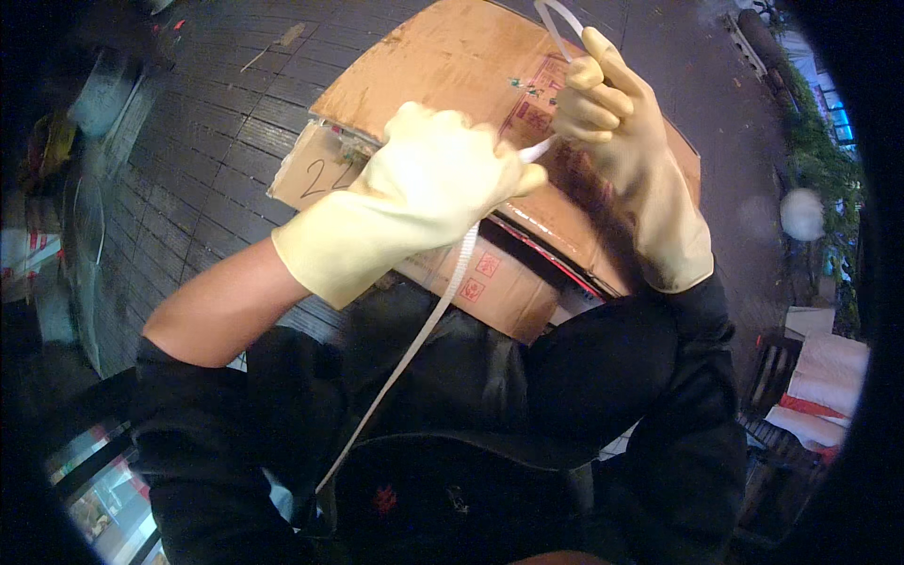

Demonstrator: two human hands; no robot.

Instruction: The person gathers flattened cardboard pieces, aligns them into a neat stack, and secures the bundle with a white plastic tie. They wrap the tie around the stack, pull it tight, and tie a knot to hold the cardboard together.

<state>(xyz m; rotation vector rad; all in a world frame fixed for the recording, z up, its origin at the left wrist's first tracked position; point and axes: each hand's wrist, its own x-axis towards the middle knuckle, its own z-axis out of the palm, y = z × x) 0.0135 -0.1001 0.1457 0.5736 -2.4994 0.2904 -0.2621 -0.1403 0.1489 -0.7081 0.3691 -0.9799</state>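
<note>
My left hand (448, 166), in a pale yellow rubber glove, is closed around a white ribbed plastic strap (431, 318). From below that fist, a long tail of the strap runs down towards my lap. My right hand (600, 106), gloved the same way, pinches another stretch of it, which bends into a loop above the fingers. A short piece of strap spans the gap between both hands. Beneath them lies a brown cardboard box (417, 63) with worn flaps, printed marks and handwriting on its side. Its lower part is partly hidden by my left glove.
Dark paving (212, 134) surrounds the box. Green plants (823, 155) line the right side. Farther down on the right are a dark slatted chair (773, 367) and white-and-red material (823, 381). My dark-clothed knees (600, 367) are close to the box's near side.
</note>
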